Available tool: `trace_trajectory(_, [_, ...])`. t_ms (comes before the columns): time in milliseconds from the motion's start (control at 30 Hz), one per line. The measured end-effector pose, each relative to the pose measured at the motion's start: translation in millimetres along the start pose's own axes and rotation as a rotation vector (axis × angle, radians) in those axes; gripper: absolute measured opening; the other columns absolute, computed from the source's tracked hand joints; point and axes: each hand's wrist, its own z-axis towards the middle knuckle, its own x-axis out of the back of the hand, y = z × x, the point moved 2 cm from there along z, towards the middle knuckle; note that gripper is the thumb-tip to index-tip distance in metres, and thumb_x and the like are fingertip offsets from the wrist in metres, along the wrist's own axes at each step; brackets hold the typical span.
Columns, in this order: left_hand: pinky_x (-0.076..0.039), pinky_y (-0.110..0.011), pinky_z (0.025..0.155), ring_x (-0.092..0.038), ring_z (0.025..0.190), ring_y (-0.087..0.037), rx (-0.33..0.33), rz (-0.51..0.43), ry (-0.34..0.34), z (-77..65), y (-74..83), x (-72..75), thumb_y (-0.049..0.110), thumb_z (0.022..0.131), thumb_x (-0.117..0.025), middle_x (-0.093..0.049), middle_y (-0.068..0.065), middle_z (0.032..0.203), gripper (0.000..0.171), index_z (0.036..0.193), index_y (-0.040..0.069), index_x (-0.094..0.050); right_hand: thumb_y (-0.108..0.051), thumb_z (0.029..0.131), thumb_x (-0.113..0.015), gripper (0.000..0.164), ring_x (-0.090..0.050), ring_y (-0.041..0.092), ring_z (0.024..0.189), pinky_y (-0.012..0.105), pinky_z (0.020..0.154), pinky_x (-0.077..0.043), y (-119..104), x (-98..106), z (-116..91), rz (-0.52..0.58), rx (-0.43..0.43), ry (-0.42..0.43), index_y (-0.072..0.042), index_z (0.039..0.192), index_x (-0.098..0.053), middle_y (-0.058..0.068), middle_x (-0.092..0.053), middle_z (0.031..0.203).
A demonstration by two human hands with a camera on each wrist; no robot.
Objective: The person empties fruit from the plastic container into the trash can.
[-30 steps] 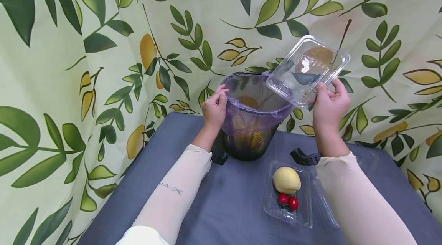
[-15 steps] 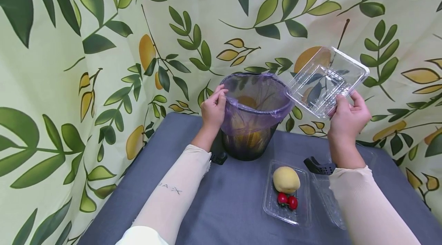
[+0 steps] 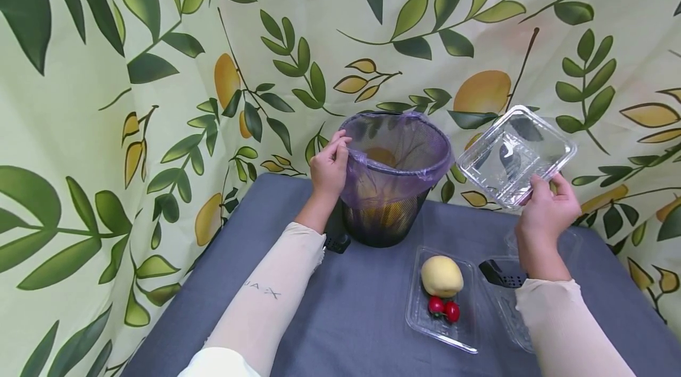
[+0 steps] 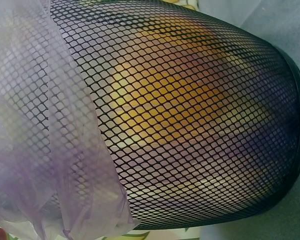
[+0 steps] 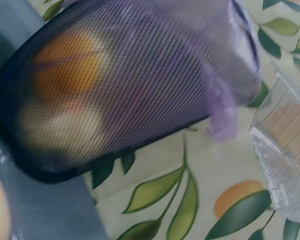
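Observation:
In the head view my left hand pinches the left rim of a black mesh wastebasket, over the folded edge of its purple bin liner. The basket stands upright at the back of the table. My right hand holds a clear plastic tray by its lower corner, thumb on top, tilted in the air to the right of the basket. Nothing lies in that tray. Through the mesh in the right wrist view show an orange rounded shape and a paler one, both blurred.
On the grey-covered table, another clear tray bears a pale yellow round fruit and two small red fruits. More clear plastic containers lie right of it, partly under my right forearm. A leaf-patterned curtain hangs close behind the basket.
My right hand has moved right and down with the clear tray, away from over the basket's right rim. My left hand stays on the rim.

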Motion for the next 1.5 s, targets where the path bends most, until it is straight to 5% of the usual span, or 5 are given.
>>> trace_trajectory(533, [-0.055, -0.035, 0.084, -0.066, 0.115, -0.017, 0.006, 0.005, -0.006, 3.2, 1.6, 0.0, 0.02, 0.096, -0.048, -0.069, -0.002, 0.124, 0.032, 0.103, 0.007, -0.076, -0.001, 0.086, -0.052, 0.011, -0.047, 0.006, 0.035, 0.019, 0.037, -0.042, 50, 47, -2, -0.365, -0.212, -0.011, -0.007, 0.094, -0.056, -0.004, -0.048, 0.05])
trace_trajectory(767, [-0.054, -0.034, 0.089, -0.065, 0.116, -0.016, 0.004, 0.005, -0.005, 3.9, 1.7, -0.4, 0.02, 0.096, -0.049, -0.069, -0.002, 0.124, 0.031, 0.103, 0.007, -0.077, -0.006, 0.089, -0.051, 0.022, -0.051, 0.006, 0.036, 0.02, 0.04, -0.047, 67, 59, -6, -0.51, -0.327, -0.084, -0.009, 0.111, -0.047, -0.005, -0.051, 0.05])
trace_trajectory(1000, [-0.055, -0.035, 0.082, -0.066, 0.115, -0.016, 0.007, 0.003, -0.003, 2.3, 1.6, 0.3, 0.021, 0.097, -0.048, -0.069, -0.002, 0.124, 0.032, 0.103, 0.007, -0.076, -0.015, 0.095, -0.05, 0.06, -0.054, 0.005, 0.04, 0.022, 0.05, -0.053, 81, 66, -8, -0.813, -0.342, -0.236, 0.003, 0.148, -0.03, -0.009, -0.054, 0.05])
trace_trajectory(1367, [-0.055, -0.036, 0.079, -0.066, 0.115, -0.016, 0.01, 0.021, -0.004, -0.4, 1.7, 0.4, 0.021, 0.096, -0.048, -0.069, -0.002, 0.124, 0.033, 0.103, 0.008, -0.077, -0.025, 0.097, -0.05, 0.068, -0.063, 0.006, 0.051, 0.023, 0.057, -0.054, 87, 71, -6, -1.098, -0.355, -0.427, 0.009, 0.151, -0.024, -0.007, -0.06, 0.056])
trace_trajectory(1500, [-0.052, -0.031, 0.073, -0.066, 0.114, -0.017, 0.009, 0.017, -0.006, -0.8, 1.8, 0.5, 0.021, 0.096, -0.048, -0.069, -0.002, 0.124, 0.033, 0.102, 0.007, -0.076, -0.026, 0.096, -0.051, 0.074, -0.064, 0.005, 0.051, 0.041, 0.084, -0.056, 87, 73, -5, -1.139, -0.334, -0.438, 0.011, 0.151, -0.019, -0.007, -0.062, 0.057])
